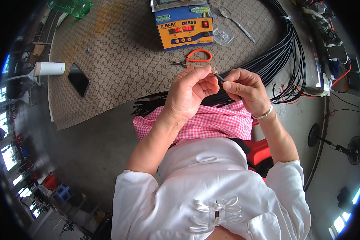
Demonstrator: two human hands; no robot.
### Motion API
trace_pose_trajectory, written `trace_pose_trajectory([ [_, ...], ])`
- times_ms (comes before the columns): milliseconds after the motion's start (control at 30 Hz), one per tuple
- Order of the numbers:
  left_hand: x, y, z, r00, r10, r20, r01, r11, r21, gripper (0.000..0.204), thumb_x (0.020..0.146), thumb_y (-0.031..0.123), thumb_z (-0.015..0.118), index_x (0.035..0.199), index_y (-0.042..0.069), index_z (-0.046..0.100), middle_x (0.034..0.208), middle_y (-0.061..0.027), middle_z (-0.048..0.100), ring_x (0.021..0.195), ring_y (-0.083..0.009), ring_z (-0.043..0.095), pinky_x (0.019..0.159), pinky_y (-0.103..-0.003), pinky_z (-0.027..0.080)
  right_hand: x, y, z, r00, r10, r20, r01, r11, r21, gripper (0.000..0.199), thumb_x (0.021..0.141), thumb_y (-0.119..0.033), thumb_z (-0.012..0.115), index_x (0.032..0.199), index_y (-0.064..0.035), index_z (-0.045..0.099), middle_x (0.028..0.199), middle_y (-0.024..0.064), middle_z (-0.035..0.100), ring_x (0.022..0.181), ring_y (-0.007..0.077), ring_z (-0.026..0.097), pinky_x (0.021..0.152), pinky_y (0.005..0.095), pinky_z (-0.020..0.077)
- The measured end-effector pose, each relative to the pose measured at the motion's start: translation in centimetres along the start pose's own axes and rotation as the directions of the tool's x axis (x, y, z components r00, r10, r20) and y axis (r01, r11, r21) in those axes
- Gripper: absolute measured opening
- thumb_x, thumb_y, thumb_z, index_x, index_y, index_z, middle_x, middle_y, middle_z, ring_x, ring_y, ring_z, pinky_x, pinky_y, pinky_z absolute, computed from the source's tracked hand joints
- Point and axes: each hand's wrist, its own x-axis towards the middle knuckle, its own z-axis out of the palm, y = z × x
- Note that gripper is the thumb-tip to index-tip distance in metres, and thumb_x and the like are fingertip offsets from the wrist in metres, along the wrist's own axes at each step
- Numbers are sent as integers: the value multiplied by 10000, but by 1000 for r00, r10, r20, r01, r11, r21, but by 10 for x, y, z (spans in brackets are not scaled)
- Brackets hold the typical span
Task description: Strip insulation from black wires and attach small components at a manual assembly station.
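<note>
In front of my chest, both hands are raised over the near edge of the table. My right hand (pixel 246 90) is closed, with thumb and forefinger pinching a black cable (pixel 219 77) close to its end. My left hand (pixel 192 88) is pinched at the cable's tip, where thin wires show; the fingertips partly hide them. Just beyond my hands lie wire cutters (pixel 199 55) with orange handles, jaws pointing left. A thick bundle of black cables (pixel 282 48) curves down the right side of the table and passes beneath my hands, its cut ends at the left.
A blue and orange box (pixel 184 29) with red digital readouts stands at the back. Beside it are a spoon (pixel 238 24) and a clear plastic piece (pixel 223 36). A phone (pixel 79 80), a white cup (pixel 50 69) and a green bottle (pixel 74 6) are at the left.
</note>
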Motion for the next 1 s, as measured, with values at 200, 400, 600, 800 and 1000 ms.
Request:
trace_pose_trajectory([
  [200, 0, 1, -1, 999, -35, 3, 35, 999, -23, 188, 868, 217, 512, 846, 46, 588, 728, -56, 609, 644, -143, 581, 637, -285, 488, 2, 0, 3, 999, -48, 1, 48, 994, -103, 93, 795, -88, 633, 832, -7, 603, 660, -19, 531, 543, 38, 430, 459, 168, 316],
  [400, 1, 2, 1, 996, -42, 80, 47, 997, -65, 240, 885, 227, 492, 914, 6, 581, 804, -74, 606, 686, -142, 576, 659, -290, 494, 1, 2, -2, 997, 79, 24, -81, 986, 145, 155, 844, -160, 581, 871, -8, 600, 659, -4, 526, 545, 55, 430, 483, 186, 327],
  [600, 5, 2, 1, 996, -44, 83, 49, 997, -62, 245, 889, 220, 485, 926, -2, 582, 810, -82, 609, 693, -148, 584, 661, -294, 496, 2, -1, -12, 974, 163, 156, -194, 959, 208, 208, 857, -200, 560, 885, 4, 590, 638, 6, 511, 520, 62, 406, 474, 186, 310],
  [800, 10, 4, 2, 996, -84, 43, 87, 993, -75, 221, 878, 215, 503, 885, 11, 588, 781, -77, 615, 675, -151, 591, 654, -297, 500, 4, 1, -11, 985, 160, 68, -169, 974, 154, 195, 852, -186, 570, 877, 7, 593, 627, -4, 495, 516, 58, 404, 459, 181, 298],
  [1000, 14, 6, -3, 990, -141, 15, 142, 983, -117, 186, 858, 191, 524, 857, 18, 591, 770, -70, 618, 686, -149, 595, 660, -301, 500, 7, 5, -9, 996, 79, 32, -81, 995, 53, 199, 856, -176, 567, 884, 20, 591, 626, -19, 480, 511, 46, 382, 447, 172, 283],
])
